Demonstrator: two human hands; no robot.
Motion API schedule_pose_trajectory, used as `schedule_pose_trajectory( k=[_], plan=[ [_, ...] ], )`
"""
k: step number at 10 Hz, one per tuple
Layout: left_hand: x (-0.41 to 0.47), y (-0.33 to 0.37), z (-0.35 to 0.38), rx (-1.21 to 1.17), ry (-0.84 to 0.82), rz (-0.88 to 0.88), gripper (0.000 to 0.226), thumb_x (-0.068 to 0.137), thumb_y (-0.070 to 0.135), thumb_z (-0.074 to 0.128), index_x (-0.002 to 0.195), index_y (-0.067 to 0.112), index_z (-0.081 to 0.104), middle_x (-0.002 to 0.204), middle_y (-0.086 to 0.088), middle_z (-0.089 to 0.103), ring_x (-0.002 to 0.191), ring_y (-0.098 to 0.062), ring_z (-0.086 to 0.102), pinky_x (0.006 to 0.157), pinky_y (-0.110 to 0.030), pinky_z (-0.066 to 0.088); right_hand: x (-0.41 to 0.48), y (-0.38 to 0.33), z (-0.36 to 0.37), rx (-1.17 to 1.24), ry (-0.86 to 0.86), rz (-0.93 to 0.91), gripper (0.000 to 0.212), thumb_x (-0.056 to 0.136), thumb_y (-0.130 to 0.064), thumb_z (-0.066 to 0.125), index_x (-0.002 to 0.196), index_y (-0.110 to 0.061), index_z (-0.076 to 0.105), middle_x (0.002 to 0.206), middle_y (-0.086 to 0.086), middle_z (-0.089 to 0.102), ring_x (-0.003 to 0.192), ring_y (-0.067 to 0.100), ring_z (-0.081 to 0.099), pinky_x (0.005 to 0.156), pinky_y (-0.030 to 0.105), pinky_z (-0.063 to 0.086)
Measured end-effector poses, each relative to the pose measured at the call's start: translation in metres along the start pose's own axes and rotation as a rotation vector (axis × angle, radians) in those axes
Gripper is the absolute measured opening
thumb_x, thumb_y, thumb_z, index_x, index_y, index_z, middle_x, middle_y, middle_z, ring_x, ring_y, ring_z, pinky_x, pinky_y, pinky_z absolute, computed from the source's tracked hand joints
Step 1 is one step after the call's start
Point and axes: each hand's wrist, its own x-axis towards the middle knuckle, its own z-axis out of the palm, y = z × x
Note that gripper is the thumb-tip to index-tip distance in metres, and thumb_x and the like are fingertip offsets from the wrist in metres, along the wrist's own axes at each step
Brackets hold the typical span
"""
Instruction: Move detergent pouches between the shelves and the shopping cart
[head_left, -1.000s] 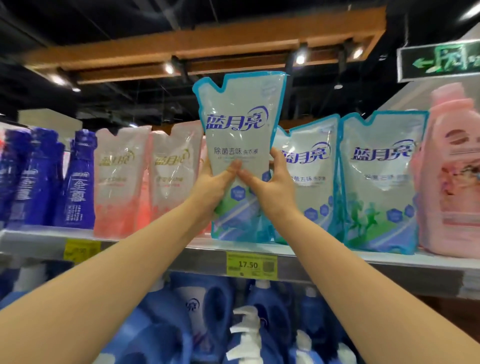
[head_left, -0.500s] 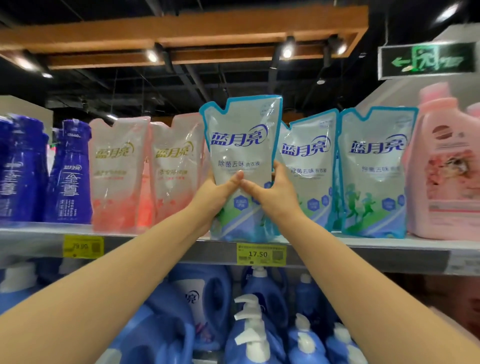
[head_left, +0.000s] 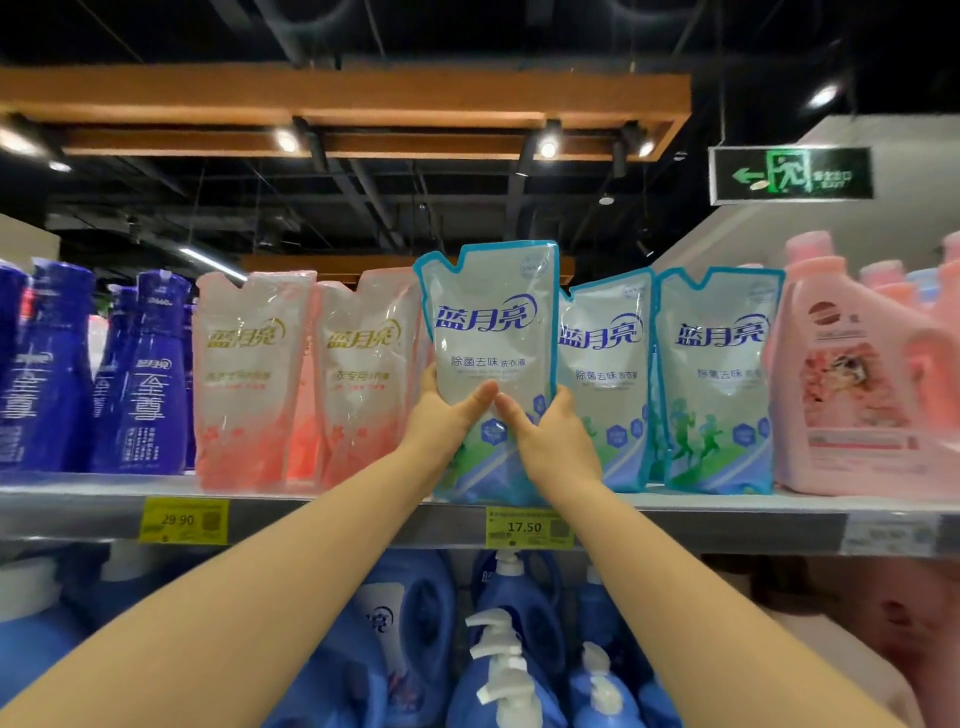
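Our left hand (head_left: 445, 415) and right hand (head_left: 557, 442) clamp the glossy blue-and-white detergent pouch (head_left: 493, 322) from both sides, its base at the front edge of the grey metal shelf (head_left: 322, 525); we'd keep it upright and seat it flat.

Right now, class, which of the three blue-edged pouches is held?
The leftmost blue-edged pouch, gripped by the left hand and right hand; the middle pouch and rightmost pouch stand unheld.

A blue-edged, translucent detergent pouch (head_left: 491, 332) stands upright at centre frame, its base at the front edge of the shelf (head_left: 363, 525), gripped at mid-height by the left hand (head_left: 441, 415) and right hand (head_left: 550, 441). Two matching pouches (head_left: 719, 379) stand just right of it, two pink pouches (head_left: 249, 379) to its left
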Motion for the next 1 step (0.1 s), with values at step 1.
schedule_pose_trajectory(
  k=[1],
  plan=[
    [-0.0012, 0.0, -0.0069, 0.106, 0.023, 0.003, 0.078, 0.075, 0.033, 0.074, 0.139, 0.019, 0.031, 0.122, -0.009, 0.059, 0.107, -0.026, 0.06, 0.096, -0.045, 0.048, -0.0104, -0.0021, -0.0034, -0.143, 0.031, 0.001, 0.083, 0.086, -0.064, 0.043, 0.144, -0.008, 0.021, 0.138, 0.014, 0.047, 0.122, 0.033, 0.049, 0.091, 0.041, 0.041]
  ],
)
